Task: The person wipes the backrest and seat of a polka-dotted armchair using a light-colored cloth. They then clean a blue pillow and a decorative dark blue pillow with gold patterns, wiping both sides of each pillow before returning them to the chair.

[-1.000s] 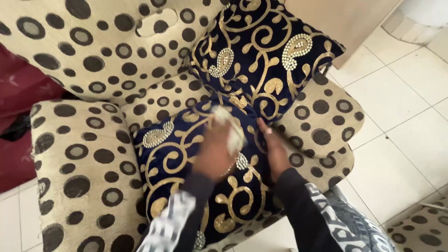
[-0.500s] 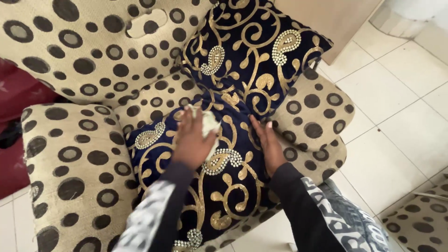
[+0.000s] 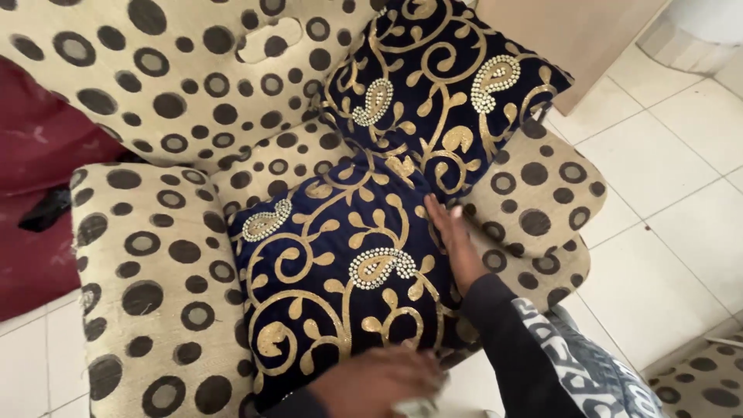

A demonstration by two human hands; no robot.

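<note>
the armchair, cream cloth with dark dots, fills most of the view; its wide arm runs from 9 o'clock down to 7 o'clock, its back across 11 to 12. white floor tiles lie from 2 to 5 o'clock, and a dark red cloth shows at 9 o'clock beyond the chair.

two navy cushions with gold scrolls sit on the chair. the upright cushion leans in the back corner at 1 o'clock, its lower edge touching the flat cushion, which lies on the seat at the centre.

half a second ago the left hand was pressing a pale rag on the middle of the flat cushion; now the left hand has drawn back to the cushion's near edge at 6 o'clock, blurred, knuckles up. the rag shows only as a pale scrap under it, so how tight that grip is cannot be told. the cushion's top is now fully in sight.

the right hand has stayed at the cushion's right edge, about 4 o'clock from its centre, flat, fingers straight and pointing toward 11 o'clock, pressed along the side, grip open and holding nothing. its dark sleeve runs down to 5 o'clock.
</note>
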